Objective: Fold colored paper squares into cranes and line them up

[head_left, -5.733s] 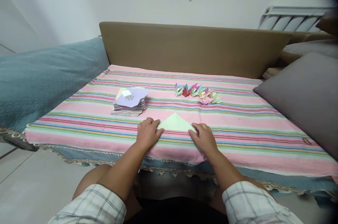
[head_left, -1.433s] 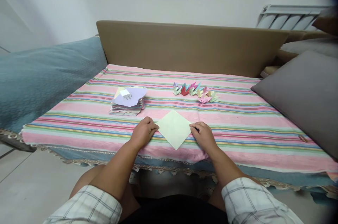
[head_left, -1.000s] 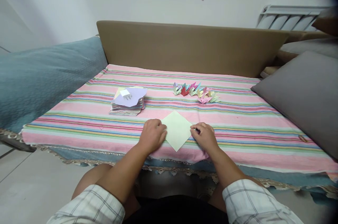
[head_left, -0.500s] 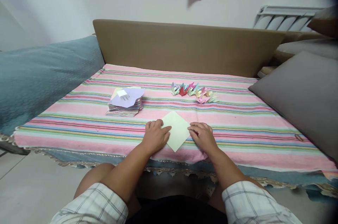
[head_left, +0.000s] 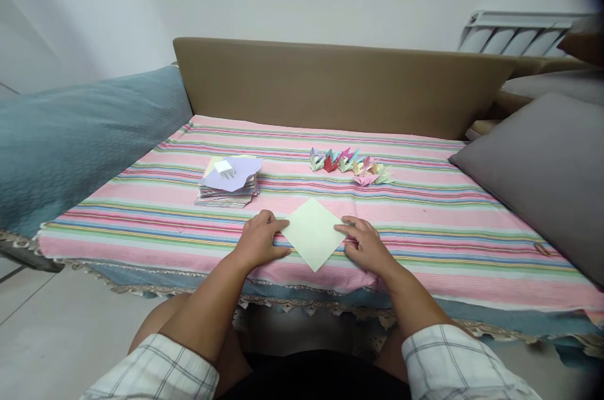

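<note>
A pale green square of paper (head_left: 314, 236) lies flat on the striped cloth, turned so one corner points toward me. My left hand (head_left: 258, 241) is at its left corner, one fingertip touching the edge and the fingers apart. My right hand (head_left: 367, 246) rests at the opposite corner, a fingertip on the paper and the other fingers spread on the cloth. Neither hand grips the sheet. Beyond the paper sits a group of small folded paper cranes (head_left: 346, 164) in several colours.
To the left stands a stack of paper sheets (head_left: 226, 194), topped by a purple sheet (head_left: 243, 170) and a white plug adapter (head_left: 224, 167). The striped cloth (head_left: 155, 224) covers a sofa seat. A grey cushion (head_left: 542, 167) leans at the right; a brown backrest (head_left: 330, 82) rises behind.
My left hand has slid leftward off the paper to its corner, its fingers spreading. The right hand's fingertip now lies on the right corner. The view has shifted slightly; the pink wall note is out of sight.
</note>
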Motion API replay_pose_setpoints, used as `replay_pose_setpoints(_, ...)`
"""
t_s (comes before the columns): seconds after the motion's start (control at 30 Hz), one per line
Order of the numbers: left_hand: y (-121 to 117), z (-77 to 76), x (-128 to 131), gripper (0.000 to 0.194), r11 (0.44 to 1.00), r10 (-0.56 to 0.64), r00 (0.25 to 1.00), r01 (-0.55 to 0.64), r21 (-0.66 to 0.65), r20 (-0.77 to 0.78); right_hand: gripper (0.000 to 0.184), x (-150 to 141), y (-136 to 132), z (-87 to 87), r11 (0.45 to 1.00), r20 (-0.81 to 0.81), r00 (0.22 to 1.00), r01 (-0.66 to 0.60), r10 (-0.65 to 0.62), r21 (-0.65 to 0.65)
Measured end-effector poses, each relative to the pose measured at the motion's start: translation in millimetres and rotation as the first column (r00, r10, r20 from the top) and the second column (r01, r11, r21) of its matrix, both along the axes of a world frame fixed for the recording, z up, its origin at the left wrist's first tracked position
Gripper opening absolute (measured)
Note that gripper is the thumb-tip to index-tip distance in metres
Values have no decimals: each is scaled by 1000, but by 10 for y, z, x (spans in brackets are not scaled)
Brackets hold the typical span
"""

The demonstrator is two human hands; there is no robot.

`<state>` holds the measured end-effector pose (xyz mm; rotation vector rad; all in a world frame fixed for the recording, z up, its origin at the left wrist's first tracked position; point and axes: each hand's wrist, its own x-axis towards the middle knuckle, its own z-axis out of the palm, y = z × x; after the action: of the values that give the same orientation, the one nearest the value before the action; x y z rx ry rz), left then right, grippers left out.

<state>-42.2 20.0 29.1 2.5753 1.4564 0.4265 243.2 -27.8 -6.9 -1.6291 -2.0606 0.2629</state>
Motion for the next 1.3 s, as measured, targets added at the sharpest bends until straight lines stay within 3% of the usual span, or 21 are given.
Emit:
replay_pose_setpoints(0.27,23,-43,74,40,997,54,998,-53,50,-15,51,-9,65,-80,999,55,998,-32,32,5)
replay_pose_setpoints(0.63,162,-74,-63,20,980,-146,989,149,132,-34,41,63,92,-28,995,31,995,-90,91,-39)
replay_pose_setpoints(0.87,181,-96,-60,37,982,-169,986,167,84,15,37,65,107,-26,994,17,995,-99,100,-51)
replay_pose_setpoints(1.07,199,-128,-39,36,966,-204,979,206,156,-29,35,53,102,-7,995,-5,997,-83,83,-59)
replay_pose_setpoints(1.3,195,-132,-4,38,956,-222,975,220,194,-14,56,53,46,34,991,17,993,-111,113,-71)
